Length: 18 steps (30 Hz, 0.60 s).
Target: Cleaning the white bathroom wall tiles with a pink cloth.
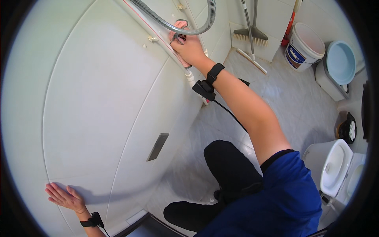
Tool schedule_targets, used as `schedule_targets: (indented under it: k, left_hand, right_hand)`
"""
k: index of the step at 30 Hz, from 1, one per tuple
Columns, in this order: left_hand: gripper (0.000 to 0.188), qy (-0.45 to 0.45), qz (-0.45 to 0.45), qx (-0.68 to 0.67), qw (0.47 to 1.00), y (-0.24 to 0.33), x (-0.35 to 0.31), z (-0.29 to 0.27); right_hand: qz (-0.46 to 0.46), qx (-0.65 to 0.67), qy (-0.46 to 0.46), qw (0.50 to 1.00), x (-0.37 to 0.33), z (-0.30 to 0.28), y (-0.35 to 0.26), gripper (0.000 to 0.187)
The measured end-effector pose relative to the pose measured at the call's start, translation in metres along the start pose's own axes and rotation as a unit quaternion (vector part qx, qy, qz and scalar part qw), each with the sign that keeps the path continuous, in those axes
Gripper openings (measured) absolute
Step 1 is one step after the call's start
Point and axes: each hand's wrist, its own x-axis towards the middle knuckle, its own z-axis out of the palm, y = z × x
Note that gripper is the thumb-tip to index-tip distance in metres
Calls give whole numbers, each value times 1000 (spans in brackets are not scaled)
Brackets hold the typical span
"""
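Observation:
My right hand [191, 50] reaches up along the tiled wall, its fingers wrapped round a pink cloth [181, 23] with a dark patterned edge. The cloth lies against a white pipe [156, 36] that runs down the wall. A grey metal shower hose [205, 24] loops just above this hand, and the fingertips are partly hidden by the cloth. At the lower left, my left hand [66, 197] rests flat against the white wall tiles [89, 130], fingers stretched out and holding nothing.
A drain-like metal plate [158, 147] sits low in the wall. Across the grey floor stand a broom [252, 34], a squeegee [252, 61], a white bucket [302, 49], a blue basin [341, 62] on a grey-white bin, a black-lined trash bin [348, 128] and a toilet [335, 168].

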Motion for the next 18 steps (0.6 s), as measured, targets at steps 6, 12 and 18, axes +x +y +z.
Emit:
schedule_targets:
  k: [6, 12, 18]
  left_hand:
    - [57, -5, 4, 9, 1000, -1, -5, -1]
    - [57, -12, -2, 6, 1000, -2, -8, -6]
    - [57, -3, -1, 6, 1000, -3, -2, 4]
  right_hand:
    - [15, 1, -42, 999, 7, -4, 4, 24]
    - [44, -19, -34, 998, 0, -2, -3, 26]
    - [37, -131, 79, 988, -5, -14, 101, 31]
